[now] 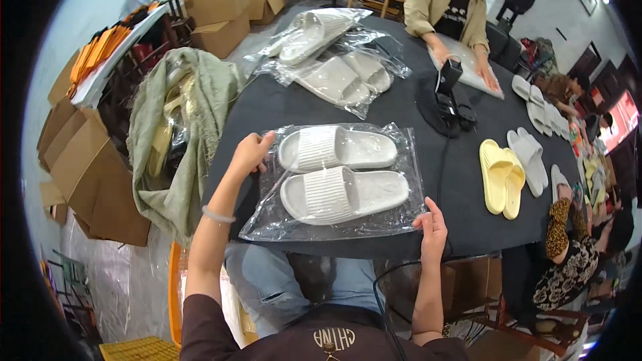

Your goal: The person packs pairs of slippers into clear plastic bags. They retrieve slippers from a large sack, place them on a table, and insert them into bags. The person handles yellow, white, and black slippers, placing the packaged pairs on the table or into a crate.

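Note:
A clear plastic bag (257, 224) lies flat on the dark table in front of me, with a pair of light grey slippers (374, 194) inside, side by side and toes to the left. My left hand (253, 154) is closed at the bag's upper left edge, its fingers bent against the plastic. At the lower right edge of the bag, my right hand (431, 228) has its fingers apart, the fingertips touching the plastic. Beyond, more grey slippers in clear bags (338, 80) are heaped on the table.
Yellow slippers (498, 177) and grey slippers (528, 160) stand at the right. A black device (455, 103) with a cable is farther back. Across the table a person's hands (485, 73) rest on plastic sheets (468, 60). A green sack (207, 87) and cardboard boxes (100, 180) stand left.

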